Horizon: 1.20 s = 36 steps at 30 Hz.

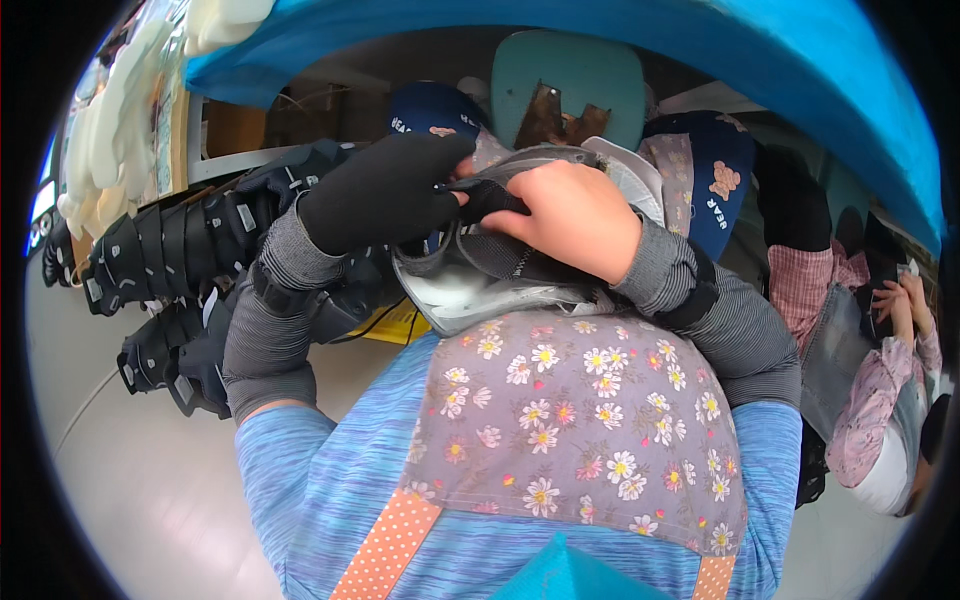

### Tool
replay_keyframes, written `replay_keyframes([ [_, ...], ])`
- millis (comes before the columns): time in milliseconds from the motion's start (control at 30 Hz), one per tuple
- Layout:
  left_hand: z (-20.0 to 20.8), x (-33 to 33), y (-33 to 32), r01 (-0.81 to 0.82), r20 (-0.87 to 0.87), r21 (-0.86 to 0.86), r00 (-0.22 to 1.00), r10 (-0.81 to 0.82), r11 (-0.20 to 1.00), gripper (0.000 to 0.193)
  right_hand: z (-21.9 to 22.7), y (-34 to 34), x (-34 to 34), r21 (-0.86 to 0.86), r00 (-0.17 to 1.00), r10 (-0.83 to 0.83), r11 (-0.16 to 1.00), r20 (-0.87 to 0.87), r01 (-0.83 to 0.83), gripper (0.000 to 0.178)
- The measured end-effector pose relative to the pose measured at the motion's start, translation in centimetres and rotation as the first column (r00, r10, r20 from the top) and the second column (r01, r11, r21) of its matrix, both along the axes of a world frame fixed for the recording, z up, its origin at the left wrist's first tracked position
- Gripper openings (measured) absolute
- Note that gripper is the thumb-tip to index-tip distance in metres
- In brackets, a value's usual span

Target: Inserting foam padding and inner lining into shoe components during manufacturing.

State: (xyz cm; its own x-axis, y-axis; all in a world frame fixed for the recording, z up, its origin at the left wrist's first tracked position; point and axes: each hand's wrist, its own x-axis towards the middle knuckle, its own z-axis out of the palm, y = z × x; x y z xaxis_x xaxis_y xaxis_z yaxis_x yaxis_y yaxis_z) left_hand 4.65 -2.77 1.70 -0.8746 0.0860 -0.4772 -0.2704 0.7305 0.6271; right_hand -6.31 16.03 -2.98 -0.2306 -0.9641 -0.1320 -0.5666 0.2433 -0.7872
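My left hand (385, 195), in a black glove with bare fingertips, pinches the edge of a black fabric piece (488, 203) above my lap. From the other side my bare right hand (578, 215) grips the same fabric, thumb and fingers closed on it. Beneath it lies more dark mesh-like material with stitched edges, over a shiny silver-grey lining or sheet (440, 292). My hands and the folds hide part of the piece, so its full shape cannot be made out.
Black strapped, padded items (165, 245) are stacked at my left. A teal stool (580, 75) with rusty metal brackets stands ahead, beneath a blue covering (790, 75). White molded forms (120, 130) line the far left. Another person's hands (900, 300) show at right.
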Motion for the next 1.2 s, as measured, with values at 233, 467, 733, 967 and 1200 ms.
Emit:
replay_keyframes([
  [233,-1.0,1.0,-0.7,-0.028,-0.102,0.081,0.994,0.036,0.996,0.03,0.1,0.0,-1.3,0.068,0.977,0.166,0.985,-0.133,-0.158,0.028],
  [467,-1.4,1.8,-0.8,-0.104,-0.035,0.229,0.993,0.115,0.968,0.024,-0.3,-0.3,-1.5,0.044,0.984,0.098,0.995,-0.149,-0.092,0.03],
  [733,-0.6,0.9,-0.2,-0.068,-0.036,0.134,0.997,0.074,0.989,0.022,-0.6,-0.4,-1.2,0.024,0.987,0.024,1.0,-0.157,-0.021,0.034],
  [967,-0.1,-0.3,0.4,0.019,-0.094,-0.002,0.995,-0.019,1.0,0.028,-0.2,-0.3,-0.9,0.04,0.973,0.023,0.999,-0.23,-0.014,0.034],
  [1200,-0.6,-1.7,-0.2,0.192,0.153,-0.044,0.971,-0.183,0.98,0.032,1.0,1.3,-1.9,0.126,0.963,0.163,0.982,-0.217,-0.138,0.036],
])
